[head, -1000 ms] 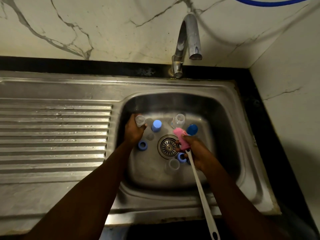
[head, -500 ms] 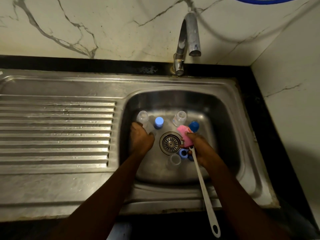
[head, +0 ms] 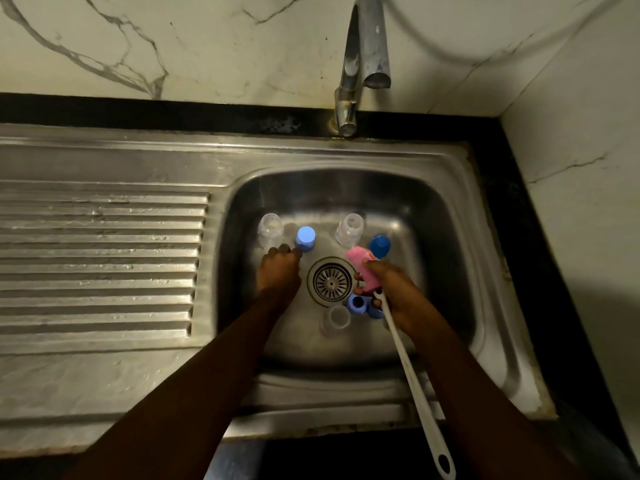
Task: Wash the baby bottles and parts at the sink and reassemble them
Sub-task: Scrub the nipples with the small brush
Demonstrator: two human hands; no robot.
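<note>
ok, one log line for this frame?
left hand: beside light blue cap, grip unclear | right hand: holds pink-headed brush | clear bottles: standing in sink

home kitchen | steel sink [head: 346, 157] with ribbed drainboard [head: 104, 258] | tap [head: 363, 46] | marble wall [head: 173, 39]

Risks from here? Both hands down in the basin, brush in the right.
1. The left hand is close to the light blue cap and the upright clear bottle; a nudge may topple the bottle.
2. The right hand grips the brush at its pink head, so the long handle juts past the sink front rim and could snag.
3. The clear cup by the drain is faint in this dim light, easy to miss.
</note>
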